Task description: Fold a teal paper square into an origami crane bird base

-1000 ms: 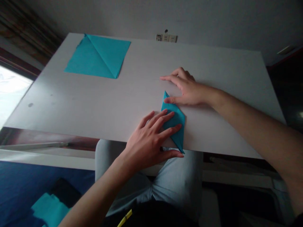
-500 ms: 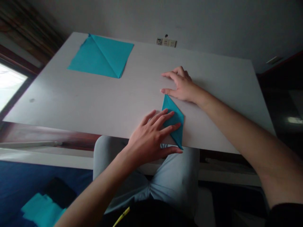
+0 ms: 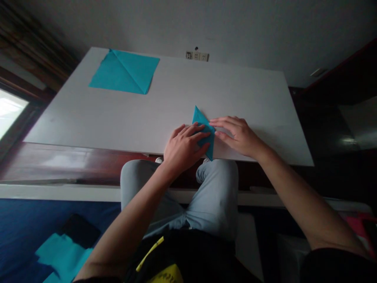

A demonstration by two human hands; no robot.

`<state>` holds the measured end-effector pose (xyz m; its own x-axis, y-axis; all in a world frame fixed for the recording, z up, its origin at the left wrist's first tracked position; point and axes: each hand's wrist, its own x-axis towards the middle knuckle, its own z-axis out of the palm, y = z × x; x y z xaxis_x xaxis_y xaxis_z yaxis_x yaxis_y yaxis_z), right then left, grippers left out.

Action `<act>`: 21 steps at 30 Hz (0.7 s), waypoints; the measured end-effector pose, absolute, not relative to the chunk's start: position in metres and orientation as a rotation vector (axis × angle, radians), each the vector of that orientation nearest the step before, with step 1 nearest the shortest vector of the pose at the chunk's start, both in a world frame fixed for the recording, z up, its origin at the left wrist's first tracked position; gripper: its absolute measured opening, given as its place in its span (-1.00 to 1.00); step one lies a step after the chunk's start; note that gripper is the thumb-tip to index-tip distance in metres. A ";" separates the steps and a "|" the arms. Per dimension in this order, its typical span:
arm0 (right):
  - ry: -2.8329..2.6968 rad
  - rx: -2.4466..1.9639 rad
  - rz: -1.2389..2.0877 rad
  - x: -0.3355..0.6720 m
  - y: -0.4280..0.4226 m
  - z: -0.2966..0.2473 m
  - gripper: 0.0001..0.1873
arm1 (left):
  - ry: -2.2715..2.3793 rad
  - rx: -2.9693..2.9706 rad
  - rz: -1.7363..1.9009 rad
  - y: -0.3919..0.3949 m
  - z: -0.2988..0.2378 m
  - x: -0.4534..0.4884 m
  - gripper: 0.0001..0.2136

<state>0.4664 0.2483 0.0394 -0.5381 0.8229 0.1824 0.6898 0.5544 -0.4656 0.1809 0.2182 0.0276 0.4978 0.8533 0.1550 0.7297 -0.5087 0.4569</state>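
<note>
A small folded piece of blue paper (image 3: 200, 116), pointed at its far and near ends, lies at the front edge of the white table. My left hand (image 3: 186, 146) rests flat over its left and middle part, fingers spread, covering much of it. On the other side, my right hand (image 3: 237, 133) reaches in with its fingertips at the paper's right corner. Its fingers are stretched out, with the thumb a little apart below them. Whether those fingertips press on the edge or only touch it is hard to see.
Larger blue paper sheets (image 3: 123, 72) with a diagonal crease lie at the table's back left. More blue paper (image 3: 63, 253) and a dark flat object (image 3: 80, 231) are on the blue surface at lower left. Wall sockets (image 3: 196, 56) sit behind the white table (image 3: 250, 86).
My right hand has come back from beyond the paper's far tip to its right corner. My left hand stays on the paper. The camera view has shifted.
</note>
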 end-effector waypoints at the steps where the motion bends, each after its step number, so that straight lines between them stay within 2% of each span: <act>1: -2.440 -1.253 0.481 0.466 0.240 0.035 -0.45 | 1.314 2.429 0.499 0.219 0.026 0.180 -0.55; 6: -2.486 -1.320 0.407 0.464 0.231 0.019 -0.32 | 1.238 2.497 0.447 0.221 0.024 0.174 -0.41; 13: -2.458 -1.308 0.375 0.464 0.233 0.015 -0.35 | 1.264 2.522 0.314 0.222 0.026 0.176 -0.12; 21: -2.526 -1.334 0.273 0.464 0.266 0.020 -0.31 | 1.179 2.548 0.123 0.273 0.033 0.178 0.05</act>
